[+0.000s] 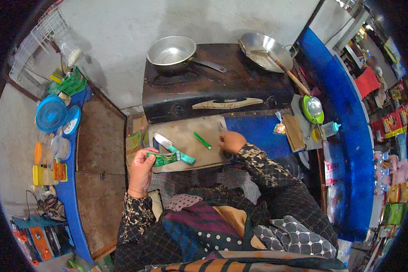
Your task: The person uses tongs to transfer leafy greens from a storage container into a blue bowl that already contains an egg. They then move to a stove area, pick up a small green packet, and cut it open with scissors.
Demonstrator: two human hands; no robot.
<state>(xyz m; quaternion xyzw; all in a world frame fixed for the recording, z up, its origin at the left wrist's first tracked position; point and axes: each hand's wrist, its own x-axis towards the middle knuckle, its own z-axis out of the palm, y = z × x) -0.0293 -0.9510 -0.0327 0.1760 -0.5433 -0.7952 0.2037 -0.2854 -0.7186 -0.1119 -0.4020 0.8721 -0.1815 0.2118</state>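
Observation:
My left hand (141, 170) pinches a green sachet (164, 158) over the near left part of a pale cutting board (197, 127). Just behind and partly under the sachet lies a knife (163, 140) with a teal handle. A narrow green strip (202, 140), perhaps a packet piece, rests on the board's middle. At the board's right edge is my right hand (232, 142), its fingers curled; whatever they may hold is hidden.
Beyond the board stands a two-burner stove (213, 86) with a saucepan (172, 52) and a wok (267, 47) holding a wooden-handled utensil. At right are a green bowl (310, 113), a squeeze bottle (331, 129) and a small bag (279, 127). Shelf containers (59, 147) stand left.

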